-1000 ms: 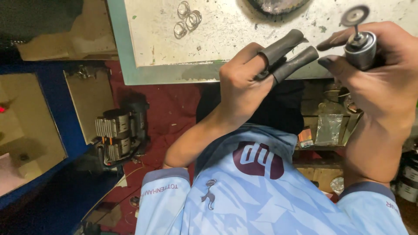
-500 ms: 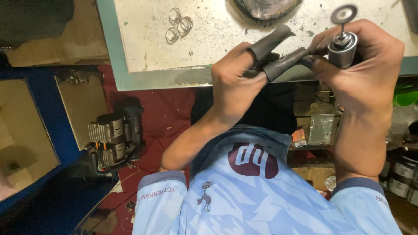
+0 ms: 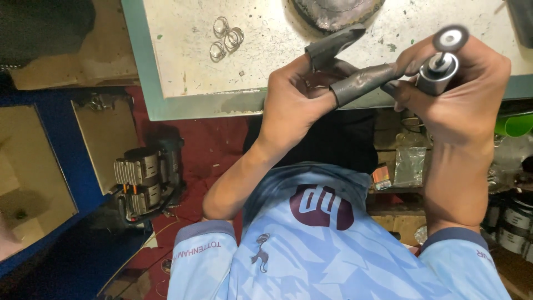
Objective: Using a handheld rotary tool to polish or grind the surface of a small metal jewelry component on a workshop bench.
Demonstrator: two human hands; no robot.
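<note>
From the head camera, you're looking straight down at your own hands above the near edge of the workbench (image 3: 183, 78). Your right hand (image 3: 461, 94) is wrapped tight around a small rotary tool (image 3: 438, 69), its grey grinding disc (image 3: 450, 38) poking up past your knuckles. Your left hand (image 3: 297, 100) is curled in, two fingers capped in dark protective sleeves (image 3: 363, 82) — those sleeved tips meet your right thumb just beside the tool. Something small may be pinched between them, but it's hidden, so I can't tell. On the pale bench top, well apart from your hands, lies a cluster of metal rings (image 3: 226, 40). Down to your left sits a small motor unit (image 3: 145, 180) on the red floor.
</note>
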